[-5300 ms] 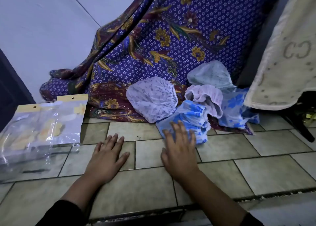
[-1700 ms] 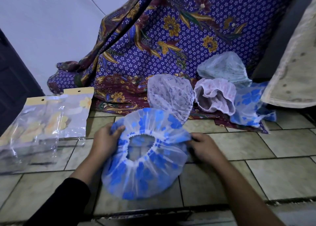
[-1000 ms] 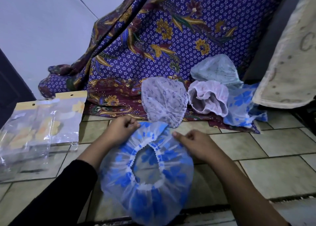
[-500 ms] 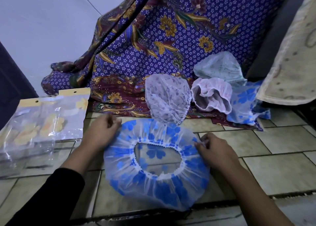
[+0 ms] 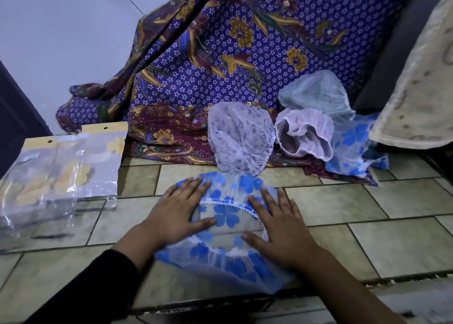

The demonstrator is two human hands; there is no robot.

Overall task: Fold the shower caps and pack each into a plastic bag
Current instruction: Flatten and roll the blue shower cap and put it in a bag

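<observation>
The blue-flowered shower cap lies flat on the tiled floor, directly under both hands and between the forearms. The left hand rests palm-down on the cap's left side, fingers straight and spread, with the thumb reaching toward the middle. The right hand presses palm-down on the cap's right side, fingers likewise straight and splayed. Neither hand curls round or pinches anything. The cap is thin, translucent plastic printed with bright blue flowers. Its white gathered elastic rim faces up and forms a wide oval opening between the two hands, and a blue flower on the lower layer shows through it. The near edge of the cap reaches toward the dark step at the front. Just beyond the cap's far edge, a grey-patterned cap leans against a purple batik cloth. To its right are a pink-white cap, a pale greenish cap and a second blue-flowered cap. A pile of clear plastic bags with yellow header cards lies on the floor well to the left. A beige mat hangs at the right edge.
</observation>
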